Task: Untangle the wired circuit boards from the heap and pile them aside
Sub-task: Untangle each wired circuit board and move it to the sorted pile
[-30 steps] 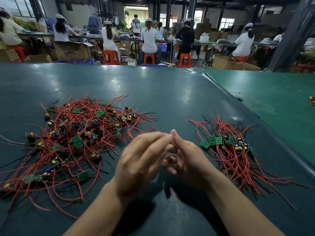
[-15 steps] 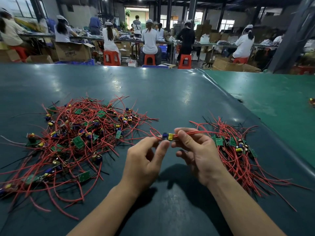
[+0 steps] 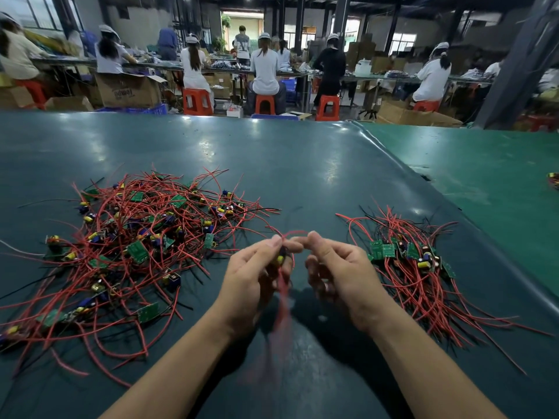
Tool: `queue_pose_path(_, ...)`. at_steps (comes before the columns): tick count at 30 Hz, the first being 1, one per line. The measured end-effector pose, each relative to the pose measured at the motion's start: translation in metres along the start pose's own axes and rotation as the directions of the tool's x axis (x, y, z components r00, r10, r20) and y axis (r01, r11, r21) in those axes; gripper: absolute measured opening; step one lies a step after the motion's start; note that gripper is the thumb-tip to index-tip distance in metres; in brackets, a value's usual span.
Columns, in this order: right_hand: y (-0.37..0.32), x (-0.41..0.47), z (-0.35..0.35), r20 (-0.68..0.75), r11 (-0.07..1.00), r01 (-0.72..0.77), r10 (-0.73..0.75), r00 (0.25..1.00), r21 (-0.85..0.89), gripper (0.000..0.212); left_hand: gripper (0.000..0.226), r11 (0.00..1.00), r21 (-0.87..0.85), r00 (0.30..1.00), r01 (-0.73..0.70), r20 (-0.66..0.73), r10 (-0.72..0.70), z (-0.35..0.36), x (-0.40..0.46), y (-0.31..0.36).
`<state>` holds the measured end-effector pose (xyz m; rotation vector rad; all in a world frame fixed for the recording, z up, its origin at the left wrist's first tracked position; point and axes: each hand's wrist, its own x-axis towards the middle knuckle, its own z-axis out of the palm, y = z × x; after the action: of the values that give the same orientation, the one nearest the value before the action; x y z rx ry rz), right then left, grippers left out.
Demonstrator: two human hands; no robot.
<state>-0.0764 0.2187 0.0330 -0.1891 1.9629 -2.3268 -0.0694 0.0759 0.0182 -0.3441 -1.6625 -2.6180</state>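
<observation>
- A small circuit board [image 3: 280, 259] with yellow and dark parts sits between the two hands, above the dark green table [image 3: 302, 176], about midway between the heap and the pile.
- Its red wires [image 3: 284, 300] hang down from it in a blur; another red strand arcs over the fingertips.
- The left hand [image 3: 254, 273] pinches the board between thumb and curled fingers.
- The right hand [image 3: 335, 267] has its fingers curled, thumb tip pressed to the red strand just beside the left thumb.
- The tangled heap [image 3: 133, 240] of boards and red wires lies on the table to the left.
- The sorted pile [image 3: 408, 261], smaller, lies to the right, wires trailing toward the near edge.
- Seated workers [image 3: 266, 71] on red stools line the far benches.
</observation>
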Motion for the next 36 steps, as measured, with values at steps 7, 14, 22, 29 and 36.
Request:
queue_pose_path(7, -0.002, 0.001, -0.006, 0.085, 0.998, -0.048, 0.045, 0.995, 0.035, 0.026, 0.029, 0.971, 0.087, 0.946, 0.222, 0.223, -0.236, -0.001, -0.006, -0.001)
queue_pose_path(14, -0.001, 0.004, -0.007, 0.023, 0.988, -0.08, 0.078, 0.997, 0.133, 0.022, 0.029, 0.969, 0.131, 0.934, 0.208, 0.269, -0.237, 0.0, -0.008, 0.0)
queue_pose_path(22, -0.006, 0.017, -0.025, -0.379, 0.957, 0.1, 0.012, 0.925, 0.273, 0.018, 0.03, 0.958, 0.25, 0.935, 0.139, 0.286, -0.21, 0.003, -0.014, 0.004)
queue_pose_path(29, -0.002, 0.021, -0.027, -0.377, 0.912, 0.005, 0.164, 0.912, 0.409, 0.037, 0.027, 0.954, 0.277, 0.94, 0.111, 0.282, -0.191, 0.001, -0.015, 0.003)
queue_pose_path(36, -0.008, 0.011, -0.018, -0.129, 0.968, -0.072, 0.105, 0.986, 0.24, 0.058, 0.022, 0.978, 0.152, 0.982, 0.141, 0.102, -0.158, 0.001, -0.009, 0.005)
